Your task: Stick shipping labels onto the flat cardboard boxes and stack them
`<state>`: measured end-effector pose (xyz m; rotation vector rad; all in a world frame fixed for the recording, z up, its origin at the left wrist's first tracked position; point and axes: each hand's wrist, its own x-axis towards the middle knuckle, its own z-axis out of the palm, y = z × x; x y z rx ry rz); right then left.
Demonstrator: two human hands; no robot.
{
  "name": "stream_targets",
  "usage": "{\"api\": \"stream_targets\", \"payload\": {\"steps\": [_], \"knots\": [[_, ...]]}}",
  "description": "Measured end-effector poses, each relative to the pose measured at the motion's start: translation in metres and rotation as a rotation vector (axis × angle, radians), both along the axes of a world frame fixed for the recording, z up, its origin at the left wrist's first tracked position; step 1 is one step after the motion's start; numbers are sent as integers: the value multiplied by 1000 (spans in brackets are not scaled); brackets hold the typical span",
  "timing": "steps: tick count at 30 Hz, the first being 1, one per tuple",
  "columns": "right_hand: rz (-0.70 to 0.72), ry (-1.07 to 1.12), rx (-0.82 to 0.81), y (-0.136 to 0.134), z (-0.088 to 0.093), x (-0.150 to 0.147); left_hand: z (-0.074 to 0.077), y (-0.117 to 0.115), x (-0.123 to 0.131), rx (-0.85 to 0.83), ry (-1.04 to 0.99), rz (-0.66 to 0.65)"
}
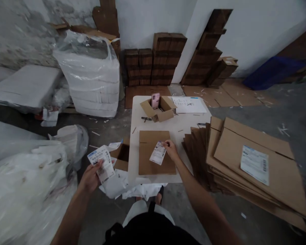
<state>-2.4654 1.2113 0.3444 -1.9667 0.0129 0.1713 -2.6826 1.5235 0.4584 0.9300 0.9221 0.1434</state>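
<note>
My left hand (91, 177) is closed on a stack of white shipping labels (102, 162), held out to the left of the white table (153, 124). My right hand (171, 149) pinches one shipping label (158, 153) by its upper edge over a flattened cardboard box (155, 153) that lies on the table's near half. The label hangs tilted above the cardboard; I cannot tell whether it touches it.
A small open carton (159, 109) and a sheet of paper (188, 104) sit at the table's far end. A stack of flattened labelled boxes (247, 163) lies to the right. Plastic-wrapped bundles (91, 75) stand at left, folded cartons (155, 59) against the wall, crumpled backing paper (127, 187) below the table.
</note>
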Motion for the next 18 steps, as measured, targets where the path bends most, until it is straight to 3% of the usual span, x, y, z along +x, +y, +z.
{"api": "stream_targets", "payload": {"steps": [3, 6, 9, 11, 13, 15, 18], "knots": [[113, 47, -140, 5, -5, -14, -18, -16, -1, 17, 67, -136], [178, 9, -300, 11, -6, -42, -54, -59, 14, 22, 106, -236], [341, -48, -621, 4, -12, -72, -90, -103, 27, -9, 111, -292], [259, 25, -762, -8, -20, -85, -108, -121, 28, -22, 112, -305], [33, 140, -744, -22, -27, -93, -118, -129, 24, -37, 104, -301], [-100, 183, -692, -34, -31, -99, -121, -130, 18, -59, 91, -286], [-120, 128, -658, -42, -25, -108, -117, -126, 14, -97, 73, -242]]}}
